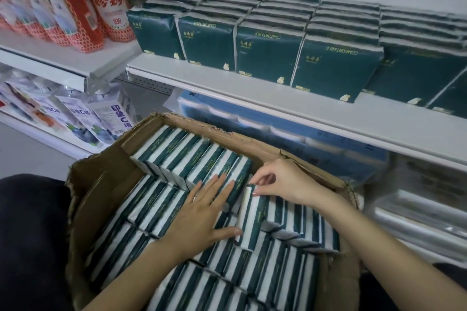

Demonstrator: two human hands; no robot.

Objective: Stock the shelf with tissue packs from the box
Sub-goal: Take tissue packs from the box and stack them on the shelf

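Note:
A torn cardboard box (pixel 106 179) in front of me is packed with several green-and-white tissue packs standing on edge. One pack (pixel 252 219) sticks up slightly near the box's middle. My left hand (pixel 202 212) lies flat on the packs, fingers straight, its thumb against that raised pack's near end. My right hand (pixel 280 181) pinches the far end of the same pack with curled fingers. The white shelf (pixel 252 98) above holds rows of the same dark green tissue packs (pixel 267 55), standing upright, several deep.
Red refill pouches (pixel 106 2) stand on the shelf to the left, blue-and-white pouches (pixel 106 118) below them. Blue-wrapped paper rolls (pixel 278 131) fill the lower shelf behind the box. Clear-wrapped goods (pixel 424 209) lie at the right. The shelf's front strip is bare.

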